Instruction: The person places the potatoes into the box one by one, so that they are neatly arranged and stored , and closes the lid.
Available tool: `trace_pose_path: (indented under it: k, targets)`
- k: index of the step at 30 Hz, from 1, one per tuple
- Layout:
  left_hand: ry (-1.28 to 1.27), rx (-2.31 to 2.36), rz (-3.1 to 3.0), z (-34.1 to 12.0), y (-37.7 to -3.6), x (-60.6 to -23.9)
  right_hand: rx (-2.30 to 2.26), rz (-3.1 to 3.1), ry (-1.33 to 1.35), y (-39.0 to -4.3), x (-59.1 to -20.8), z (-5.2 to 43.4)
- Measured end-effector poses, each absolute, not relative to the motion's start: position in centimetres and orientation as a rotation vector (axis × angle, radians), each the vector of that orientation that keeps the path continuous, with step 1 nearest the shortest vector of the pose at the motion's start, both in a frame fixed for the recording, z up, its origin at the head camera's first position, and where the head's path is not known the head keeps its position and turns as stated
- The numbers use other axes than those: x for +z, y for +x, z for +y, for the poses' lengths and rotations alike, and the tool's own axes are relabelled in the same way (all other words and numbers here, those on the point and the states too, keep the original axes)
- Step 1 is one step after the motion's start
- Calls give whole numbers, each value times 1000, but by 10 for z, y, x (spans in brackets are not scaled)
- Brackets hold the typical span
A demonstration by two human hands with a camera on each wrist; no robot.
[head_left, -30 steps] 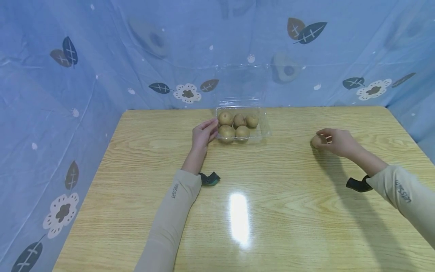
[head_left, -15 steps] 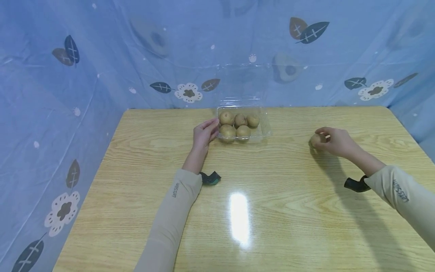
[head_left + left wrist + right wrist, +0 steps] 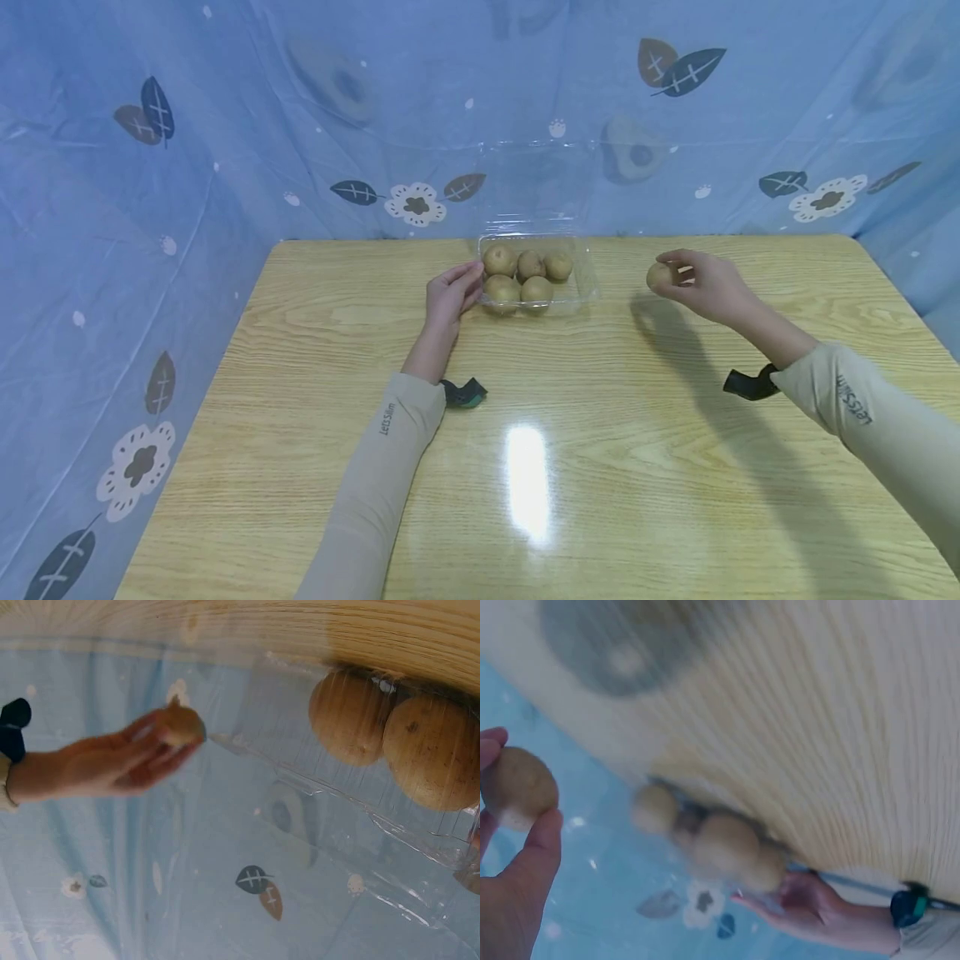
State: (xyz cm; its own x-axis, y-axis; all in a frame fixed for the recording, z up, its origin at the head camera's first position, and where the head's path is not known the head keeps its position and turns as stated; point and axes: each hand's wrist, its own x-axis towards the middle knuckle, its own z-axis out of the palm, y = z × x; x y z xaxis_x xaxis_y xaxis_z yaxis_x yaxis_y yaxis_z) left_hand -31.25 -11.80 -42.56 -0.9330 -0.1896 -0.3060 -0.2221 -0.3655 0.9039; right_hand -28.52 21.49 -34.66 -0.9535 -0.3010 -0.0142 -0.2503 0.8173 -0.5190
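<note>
step: carrying loose kiwi [image 3: 659, 276] toward clear tray [image 3: 586, 287]
right hand [image 3: 701, 285]: pinching kiwi, right of tray
left hand [image 3: 448, 298]: fingers relaxed, touching tray's left edge
next: likely lower kiwi into tray's free corner

A makeshift recording booth rather than a lived-in room, a light wood-grain bench [image 3: 600, 433] closed in on three sides by wrinkled blue sheeting [image 3: 225, 125] printed with leaves, flowers and avocados, a glare of overhead light [image 3: 528, 479] on the bench top

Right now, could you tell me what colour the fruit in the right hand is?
The fruit is brownish tan, clearest in the head view.
</note>
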Motion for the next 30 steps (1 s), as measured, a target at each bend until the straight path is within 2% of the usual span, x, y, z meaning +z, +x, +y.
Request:
trace_pose_path:
  k: [10,18,30]
  targets:
    - [-581,2522,1748,-118,-312,-425,-958,2882,-604,-301,-341,159]
    - [-595,2513,1745,-119,-312,-426,-768,2934,-820,-310,-348,126]
    - [-578,2516,1745,-118,-312,-425,-604,2887,-808,-316,-351,103]
